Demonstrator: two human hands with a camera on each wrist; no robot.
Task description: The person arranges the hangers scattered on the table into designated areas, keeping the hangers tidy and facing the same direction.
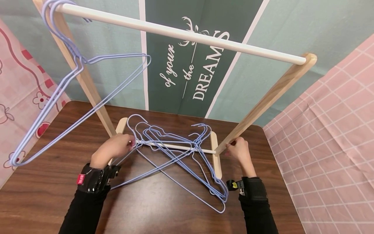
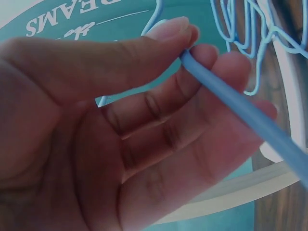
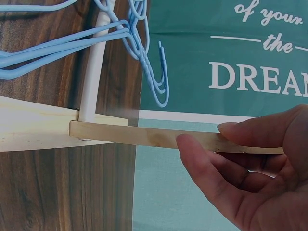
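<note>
My left hand (image 1: 112, 148) pinches the wire of a light-blue hanger (image 2: 240, 106) between thumb and fingertips, at the left of a tangled pile of similar hangers (image 1: 196, 146). The pile lies on the table, across the low white bar of a small garment rack. At the other side, my right hand (image 1: 239, 151) holds the right wooden post (image 1: 264, 102) near its foot, with thumb and fingers on either side of the post (image 3: 159, 137). A couple of blue hangers (image 1: 117, 56) hang by their hooks at the left end of the top rail (image 1: 175, 31).
The rack stands on a brown wooden table (image 1: 146, 201) on two pale wooden feet, the right foot (image 1: 216, 165) in plain sight. Behind is a green curtain (image 1: 175, 97) with white lettering. Pink patterned cloths flank both sides, one gridded cloth (image 1: 330, 146) at the right.
</note>
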